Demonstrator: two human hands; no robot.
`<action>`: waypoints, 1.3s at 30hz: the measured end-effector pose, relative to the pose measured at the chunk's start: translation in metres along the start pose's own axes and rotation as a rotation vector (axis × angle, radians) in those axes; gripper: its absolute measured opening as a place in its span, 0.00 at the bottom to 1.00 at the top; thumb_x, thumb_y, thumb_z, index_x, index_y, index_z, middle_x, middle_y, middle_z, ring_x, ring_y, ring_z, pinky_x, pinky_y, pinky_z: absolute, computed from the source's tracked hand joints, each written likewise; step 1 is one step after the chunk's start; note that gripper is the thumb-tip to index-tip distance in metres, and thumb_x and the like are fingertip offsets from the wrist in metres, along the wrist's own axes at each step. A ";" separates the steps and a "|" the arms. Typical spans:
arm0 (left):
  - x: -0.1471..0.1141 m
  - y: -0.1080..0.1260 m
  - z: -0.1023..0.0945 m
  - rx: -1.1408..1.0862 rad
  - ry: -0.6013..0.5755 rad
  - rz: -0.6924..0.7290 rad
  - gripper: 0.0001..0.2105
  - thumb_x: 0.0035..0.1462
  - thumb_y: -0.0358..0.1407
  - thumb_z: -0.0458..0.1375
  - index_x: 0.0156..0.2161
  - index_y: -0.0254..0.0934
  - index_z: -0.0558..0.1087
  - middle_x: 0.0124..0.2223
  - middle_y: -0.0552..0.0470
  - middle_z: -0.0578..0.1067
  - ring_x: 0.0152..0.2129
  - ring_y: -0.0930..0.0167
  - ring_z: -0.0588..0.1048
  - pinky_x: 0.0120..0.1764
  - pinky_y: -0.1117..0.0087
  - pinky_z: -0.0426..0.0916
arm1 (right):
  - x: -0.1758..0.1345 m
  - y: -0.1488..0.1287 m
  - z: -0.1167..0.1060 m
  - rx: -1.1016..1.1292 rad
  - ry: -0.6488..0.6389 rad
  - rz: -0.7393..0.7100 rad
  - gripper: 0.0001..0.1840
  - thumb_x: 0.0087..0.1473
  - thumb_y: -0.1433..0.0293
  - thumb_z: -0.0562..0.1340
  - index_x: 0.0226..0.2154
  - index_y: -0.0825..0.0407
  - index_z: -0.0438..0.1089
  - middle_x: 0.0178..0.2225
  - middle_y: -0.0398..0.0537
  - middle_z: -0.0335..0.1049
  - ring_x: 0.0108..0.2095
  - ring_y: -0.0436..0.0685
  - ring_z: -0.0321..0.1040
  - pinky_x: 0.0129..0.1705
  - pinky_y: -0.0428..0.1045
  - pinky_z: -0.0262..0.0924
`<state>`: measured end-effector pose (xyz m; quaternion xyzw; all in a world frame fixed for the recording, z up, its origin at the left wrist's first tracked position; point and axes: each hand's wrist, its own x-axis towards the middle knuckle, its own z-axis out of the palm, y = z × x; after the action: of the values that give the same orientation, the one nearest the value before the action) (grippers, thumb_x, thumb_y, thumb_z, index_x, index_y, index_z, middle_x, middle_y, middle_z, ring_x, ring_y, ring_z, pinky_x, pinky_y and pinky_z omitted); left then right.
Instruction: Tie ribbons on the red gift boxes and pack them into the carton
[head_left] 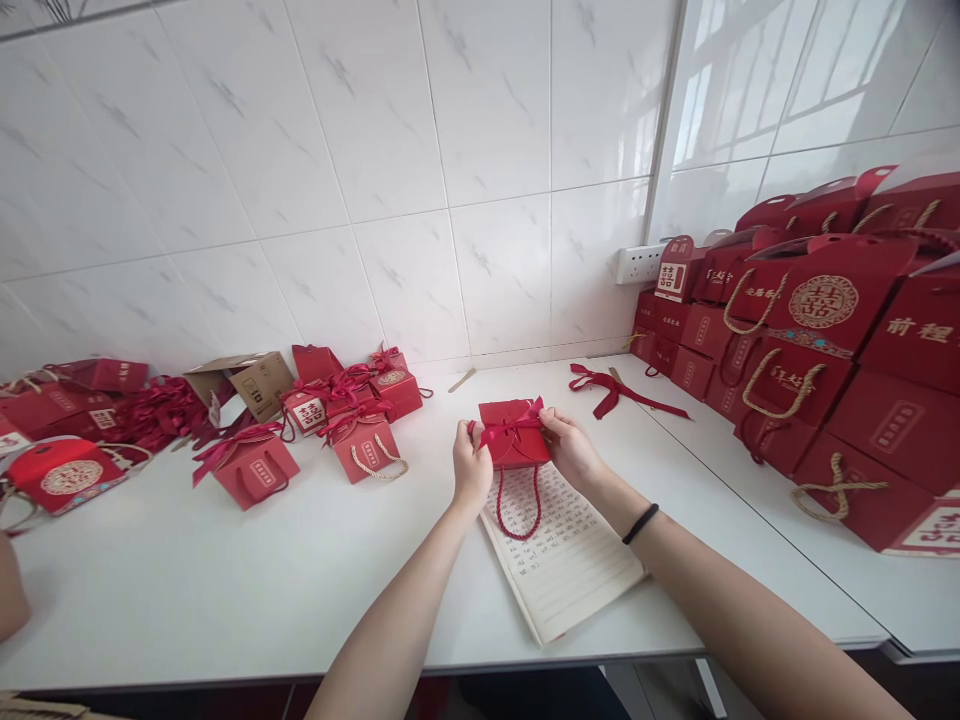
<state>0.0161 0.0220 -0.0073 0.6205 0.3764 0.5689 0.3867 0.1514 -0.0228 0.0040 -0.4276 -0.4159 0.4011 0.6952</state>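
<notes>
Pinching the ribbon (517, 430) in fingers at both sides — likely to balance the pull — the left hand (472, 465) and right hand (572, 450) flank the box (516, 457), at the notebook's (574, 580) far end.

Small red box (529, 453), mid-scene on the worktop (300, 590). A glossy crimson ribbon (495, 434) crosses its top, looped at the right. On the near side, a twisted red cord handle (519, 537) hangs in a U-shaped loop.
</notes>
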 end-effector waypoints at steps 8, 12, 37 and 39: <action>0.000 0.004 -0.003 -0.059 -0.051 -0.022 0.15 0.57 0.43 0.51 0.25 0.38 0.55 0.23 0.59 0.58 0.21 0.76 0.59 0.27 0.75 0.56 | -0.008 -0.004 -0.001 -0.497 0.220 -0.538 0.22 0.46 0.53 0.66 0.35 0.50 0.63 0.40 0.53 0.60 0.42 0.62 0.60 0.46 0.59 0.58; -0.001 0.005 -0.003 -0.105 -0.071 0.015 0.14 0.57 0.44 0.51 0.26 0.38 0.57 0.24 0.58 0.60 0.22 0.76 0.61 0.28 0.76 0.58 | -0.018 -0.002 0.009 -0.962 -0.013 -0.967 0.12 0.59 0.66 0.57 0.45 0.51 0.65 0.49 0.58 0.59 0.53 0.64 0.56 0.51 0.61 0.53; 0.032 -0.003 -0.016 0.451 -0.627 0.317 0.28 0.42 0.44 0.65 0.49 0.39 0.65 0.61 0.41 0.56 0.61 0.56 0.52 0.61 0.51 0.50 | -0.004 -0.018 -0.013 -0.657 0.160 -0.344 0.23 0.60 0.66 0.43 0.21 0.52 0.63 0.26 0.50 0.70 0.31 0.55 0.68 0.36 0.49 0.63; 0.041 0.002 -0.015 0.514 -0.612 0.360 0.25 0.46 0.45 0.62 0.48 0.38 0.65 0.59 0.40 0.58 0.61 0.58 0.54 0.61 0.52 0.50 | 0.006 -0.018 -0.024 -0.899 0.248 -0.211 0.19 0.61 0.68 0.43 0.29 0.54 0.66 0.34 0.53 0.70 0.38 0.56 0.68 0.42 0.49 0.62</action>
<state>0.0040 0.0591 0.0127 0.8924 0.2597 0.3050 0.2078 0.1793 -0.0291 0.0147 -0.6862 -0.5030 0.0547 0.5226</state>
